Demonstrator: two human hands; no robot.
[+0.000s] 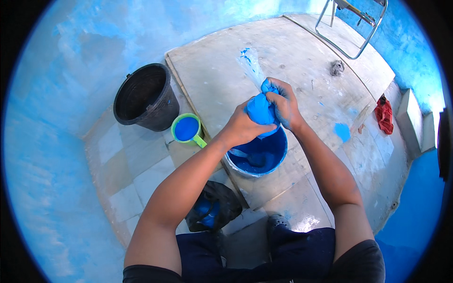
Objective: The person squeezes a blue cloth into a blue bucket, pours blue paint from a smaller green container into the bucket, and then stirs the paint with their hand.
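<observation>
Both my hands grip a clear plastic bag (258, 109) filled with blue paint or powder; I cannot tell which. My left hand (241, 126) cups its full, rounded body from the left. On the upper right, my right hand (285, 103) is closed round the gathered neck, and the bag's loose end, smeared with blue, sticks up beyond it. Directly beneath is a bucket (255, 174) with blue liquid inside and a blue-coated tool (239, 153) leaning in it. A green dipper (198, 140) holding blue liquid stands left of the bucket.
A black bucket (163, 111) stands farther left. Near my feet lies a black plastic bag (225, 200) with blue contents. A large board (212, 61) covers much of the floor, with a blue spill (342, 132) on it. Right are a red cloth (384, 115) and a metal-framed chair (351, 55).
</observation>
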